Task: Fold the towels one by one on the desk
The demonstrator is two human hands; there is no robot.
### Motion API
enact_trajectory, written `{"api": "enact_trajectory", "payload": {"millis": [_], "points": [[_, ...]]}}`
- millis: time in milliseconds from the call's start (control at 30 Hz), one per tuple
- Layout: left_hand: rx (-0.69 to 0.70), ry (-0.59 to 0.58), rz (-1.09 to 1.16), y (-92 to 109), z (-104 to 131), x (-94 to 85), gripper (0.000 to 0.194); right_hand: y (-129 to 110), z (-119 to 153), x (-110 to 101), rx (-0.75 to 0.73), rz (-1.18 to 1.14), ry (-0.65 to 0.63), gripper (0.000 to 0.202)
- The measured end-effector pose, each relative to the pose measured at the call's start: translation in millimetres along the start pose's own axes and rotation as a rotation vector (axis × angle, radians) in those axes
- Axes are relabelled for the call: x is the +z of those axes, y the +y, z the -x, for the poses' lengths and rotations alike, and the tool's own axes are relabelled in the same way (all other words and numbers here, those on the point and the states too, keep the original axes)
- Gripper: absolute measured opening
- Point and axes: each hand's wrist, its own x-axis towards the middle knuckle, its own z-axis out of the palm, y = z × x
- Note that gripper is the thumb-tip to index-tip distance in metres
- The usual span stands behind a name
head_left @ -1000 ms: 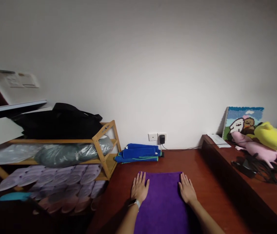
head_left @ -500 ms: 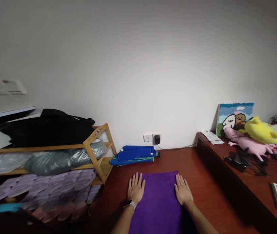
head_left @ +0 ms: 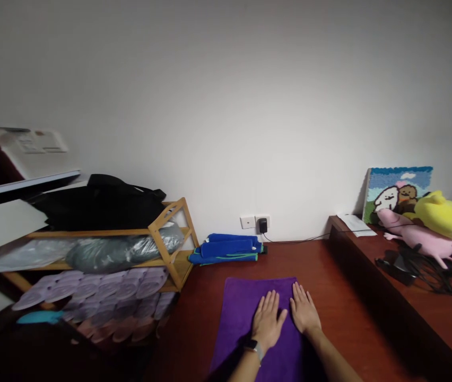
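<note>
A purple cloth (head_left: 236,307) lies flat and smooth on the reddish-brown table (head_left: 341,307), its far edge straight across. My left hand (head_left: 268,321), with a watch at the wrist, rests palm down on the cloth right of its middle, fingers stretched forward. Just to its right, my right hand (head_left: 304,310) lies flat over the cloth's right edge near the far right corner, fingers extended. Neither hand holds anything. The cloth's near end runs out of the bottom of the view.
Folded blue cloths (head_left: 228,249) lie by the wall at the back. A wooden rack (head_left: 176,265) with slippers and bags stands left. On the raised right surface are plush toys (head_left: 444,215), a dog picture (head_left: 401,185), cables (head_left: 425,270) and a thin cord.
My left hand has moved right, from the cloth's left edge onto its surface beside my right hand. My right hand stays at the right edge. The view has turned slightly left.
</note>
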Motion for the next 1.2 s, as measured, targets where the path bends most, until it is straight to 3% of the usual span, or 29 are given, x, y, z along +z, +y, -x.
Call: {"api": "enact_trajectory", "payload": {"millis": [133,200,267,467,633,800,1000,1100,1200], "points": [[-0.201,0.000,-0.113,-72,41,-26.7,0.071,-2,1,0,0.016,-0.011,0.003,0.069],[-0.241,0.013,-0.150,-94,57,-35.2,0.072,-3,2,-1,0.020,-0.001,0.002,0.069],[-0.235,0.035,-0.164,-101,67,-39.2,0.072,-4,2,-2,0.024,0.019,0.004,0.069],[-0.242,0.044,-0.152,-94,68,-42.0,0.072,-9,11,-5,0.045,0.040,0.009,0.068],[-0.231,0.071,-0.132,-97,66,-40.1,0.071,-5,49,0,0.028,0.011,0.067,0.069],[-0.244,0.050,-0.149,-96,65,-41.3,0.071,-7,81,0,0.040,-0.001,-0.012,0.069],[-0.265,0.022,-0.199,-93,61,-48.2,0.068,-13,83,-3,0.048,-0.020,-0.002,0.068],[-0.223,0.085,-0.189,-66,52,-40.5,0.066,-12,81,-2,0.041,-0.049,0.011,0.068],[-0.048,0.095,-0.109,-14,41,-20.5,0.063,-10,81,-2,0.034,-0.049,0.010,0.068]]}}
